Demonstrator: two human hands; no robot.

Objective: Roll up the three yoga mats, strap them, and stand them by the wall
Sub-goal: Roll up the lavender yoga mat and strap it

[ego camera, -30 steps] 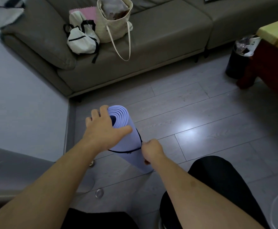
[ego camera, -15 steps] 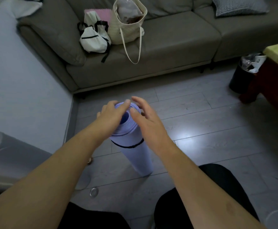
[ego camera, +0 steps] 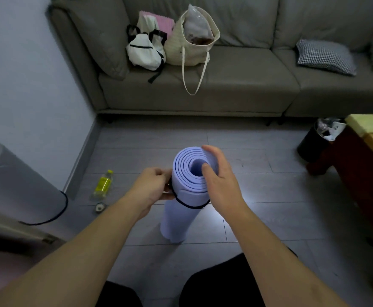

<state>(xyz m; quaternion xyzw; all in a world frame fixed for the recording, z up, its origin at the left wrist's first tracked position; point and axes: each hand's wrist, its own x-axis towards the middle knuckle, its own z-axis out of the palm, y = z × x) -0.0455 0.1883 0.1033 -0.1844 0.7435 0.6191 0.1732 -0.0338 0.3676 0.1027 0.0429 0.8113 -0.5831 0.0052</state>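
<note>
Grey yoga mat, rolled and ringed near its lower end by a dark strap, sits at the far left against the wall. Just right of it, on the floor near the baseboard, lie a small yellow bottle and a little round cap-like thing that I cannot make out clearly. Next comes my left hand, fingers curled and pinching the black strap where it meets the left side of the lavender yoga mat; the exact fastening under my fingers is hidden. That lavender mat stands on end on the floor in front of my knees, between my two hands, its spiral top facing up toward me and the black strap circling it a short way below the top. My right hand rests over the right side of the roll's top, fingers relaxed and nearly straight, the thumb touching the spiral near the hollow core and the other fingers laid round the far rim, steadying it rather than clenching. Behind, a grey sofa carries a white backpack with black straps, a pink item tucked behind it, a cream tote bag with its handle hanging over the seat edge, and a checked cushion farther right. At the far right, a black waste bin stands touching or just beside a dark wooden table with a yellow top.
</note>
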